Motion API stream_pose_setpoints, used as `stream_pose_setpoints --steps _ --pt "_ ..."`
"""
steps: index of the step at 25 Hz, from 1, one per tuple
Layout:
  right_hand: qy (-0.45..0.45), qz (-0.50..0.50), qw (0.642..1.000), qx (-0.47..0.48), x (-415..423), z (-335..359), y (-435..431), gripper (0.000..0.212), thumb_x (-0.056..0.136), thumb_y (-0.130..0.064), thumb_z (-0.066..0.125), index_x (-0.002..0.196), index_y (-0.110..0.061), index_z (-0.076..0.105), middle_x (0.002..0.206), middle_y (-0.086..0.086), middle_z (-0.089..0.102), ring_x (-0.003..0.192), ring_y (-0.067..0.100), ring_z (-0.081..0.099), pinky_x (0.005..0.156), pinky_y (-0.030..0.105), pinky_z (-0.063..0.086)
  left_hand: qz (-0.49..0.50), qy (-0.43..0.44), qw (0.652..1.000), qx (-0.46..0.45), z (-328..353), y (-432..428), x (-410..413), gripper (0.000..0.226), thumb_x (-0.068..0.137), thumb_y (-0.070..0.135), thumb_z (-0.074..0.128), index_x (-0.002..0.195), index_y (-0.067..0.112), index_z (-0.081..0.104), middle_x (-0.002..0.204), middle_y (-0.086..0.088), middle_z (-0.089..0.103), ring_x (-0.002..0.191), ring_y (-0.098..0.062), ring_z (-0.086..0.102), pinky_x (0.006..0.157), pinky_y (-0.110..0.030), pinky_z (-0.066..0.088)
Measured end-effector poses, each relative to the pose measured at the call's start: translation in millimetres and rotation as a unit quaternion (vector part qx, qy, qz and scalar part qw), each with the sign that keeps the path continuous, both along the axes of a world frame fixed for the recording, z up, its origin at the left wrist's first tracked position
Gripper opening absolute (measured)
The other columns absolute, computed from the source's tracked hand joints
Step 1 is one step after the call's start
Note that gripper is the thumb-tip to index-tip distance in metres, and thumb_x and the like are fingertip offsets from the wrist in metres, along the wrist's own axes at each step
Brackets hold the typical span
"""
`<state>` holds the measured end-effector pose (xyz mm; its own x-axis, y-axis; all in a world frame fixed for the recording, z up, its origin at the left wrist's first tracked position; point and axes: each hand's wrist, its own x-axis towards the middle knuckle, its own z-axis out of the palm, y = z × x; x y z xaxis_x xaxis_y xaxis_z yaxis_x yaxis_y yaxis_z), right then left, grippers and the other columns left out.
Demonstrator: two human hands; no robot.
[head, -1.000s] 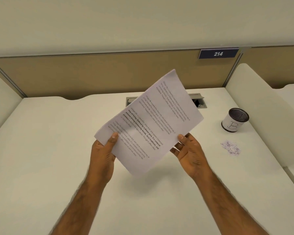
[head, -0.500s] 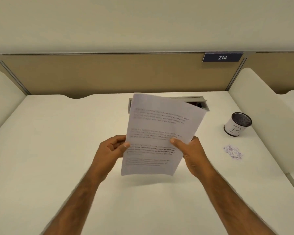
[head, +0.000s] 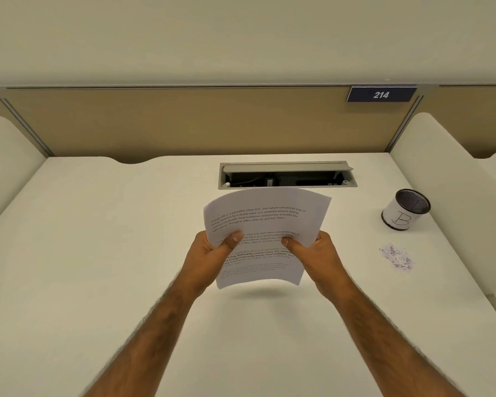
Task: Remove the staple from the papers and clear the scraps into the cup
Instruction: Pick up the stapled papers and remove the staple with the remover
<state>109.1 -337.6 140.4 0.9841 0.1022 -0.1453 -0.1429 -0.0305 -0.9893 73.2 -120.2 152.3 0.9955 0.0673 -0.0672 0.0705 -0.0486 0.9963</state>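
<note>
The printed white papers (head: 265, 222) hang above the middle of the desk, text facing me, bowed slightly. My left hand (head: 211, 255) grips their left edge, thumb on the front. My right hand (head: 317, 255) grips the right edge the same way. No staple is visible on the sheets. A small pile of paper scraps (head: 397, 257) lies on the desk to the right. Behind it stands the cup (head: 405, 210), white with a dark mesh rim and a letter on its side.
An open cable tray (head: 287, 176) is sunk into the white desk (head: 98, 253) just beyond the papers. Cream dividers (head: 441, 202) flank the desk, with a tan back panel and a plate reading 214 (head: 381, 94).
The papers swung from a diagonal tilt to nearly upright and squared toward me. Both hands shifted grip to the side edges with thumbs on the front.
</note>
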Motion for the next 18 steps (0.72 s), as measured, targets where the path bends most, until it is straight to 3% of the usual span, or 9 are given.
stream_pose_setpoints --steps 9,13,18 --pt "-0.019 0.01 1.0 0.008 4.6 -1.0 0.5 0.022 0.089 -0.008 0.07 0.1 -0.027 0.071 0.096 -0.007 0.078 0.087 0.013 0.073 0.072 0.025 0.058 0.0 -0.018 1.0 0.005 -4.0 2.7 1.3 0.021 0.086 0.039 0.068 0.1 0.052 0.076 0.105 0.011 0.08 0.097 -0.014 0.076 0.082 -0.032 0.064" --pt "0.001 0.01 1.0 -0.002 1.5 -11.1 -3.3 0.022 0.087 -0.012 0.073 0.102 -0.028 0.071 0.1 -0.006 0.077 0.092 0.016 0.073 0.074 0.029 0.057 0.019 0.019 1.0 0.007 -18.4 0.1 -2.0 0.016 0.09 0.039 0.072 0.105 0.038 0.075 0.101 0.009 0.081 0.096 -0.019 0.076 0.081 -0.036 0.063" --pt "-0.015 -0.013 1.0 0.001 2.7 -7.1 -2.5 0.022 0.089 -0.012 0.071 0.101 -0.03 0.071 0.098 -0.006 0.077 0.091 0.016 0.072 0.075 0.029 0.059 0.01 0.015 1.0 0.021 -9.9 -7.2 0.1 0.014 0.091 0.046 0.066 0.099 0.052 0.075 0.102 0.013 0.08 0.093 -0.012 0.076 0.083 -0.037 0.062"
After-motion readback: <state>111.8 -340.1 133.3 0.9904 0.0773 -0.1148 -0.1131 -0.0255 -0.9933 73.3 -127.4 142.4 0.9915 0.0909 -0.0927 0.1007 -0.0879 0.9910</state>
